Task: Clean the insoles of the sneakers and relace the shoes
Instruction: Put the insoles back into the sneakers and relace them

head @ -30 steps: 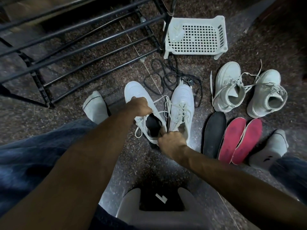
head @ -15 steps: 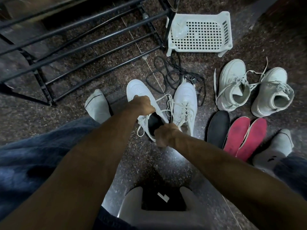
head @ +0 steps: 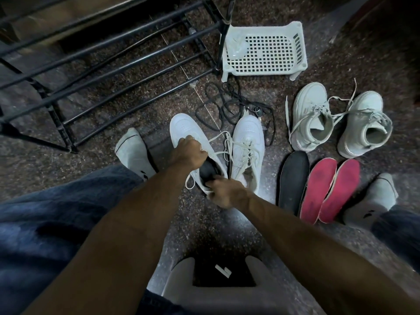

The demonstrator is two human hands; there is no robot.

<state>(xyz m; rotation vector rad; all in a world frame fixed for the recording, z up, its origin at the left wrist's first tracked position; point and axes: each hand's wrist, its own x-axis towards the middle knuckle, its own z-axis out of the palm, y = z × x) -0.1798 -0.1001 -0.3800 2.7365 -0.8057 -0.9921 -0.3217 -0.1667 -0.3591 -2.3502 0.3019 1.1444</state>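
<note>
Two white low sneakers stand side by side on the floor. My left hand [head: 189,151] grips the tongue and lace area of the left white sneaker [head: 184,127]. My right hand [head: 223,193] holds that shoe's heel, its fingers on a black insole [head: 208,172] that sits in the opening. The right white sneaker [head: 248,142] stands untouched with loose white laces. To the right lie a black insole [head: 293,178] and two red insoles [head: 330,189]. Behind them stands a pair of grey-white high sneakers [head: 311,117] with loosened laces.
Black laces [head: 227,105] lie tangled on the floor behind the white sneakers. A white perforated plastic rack [head: 266,50] stands at the back beside a black metal shoe rack [head: 102,57]. My socked feet [head: 134,153] flank the shoes. A grey stool seat [head: 181,283] is under me.
My right hand has shifted left from between the two white sneakers to the heel of the left one, onto the black insole. My left hand has kept its grip.
</note>
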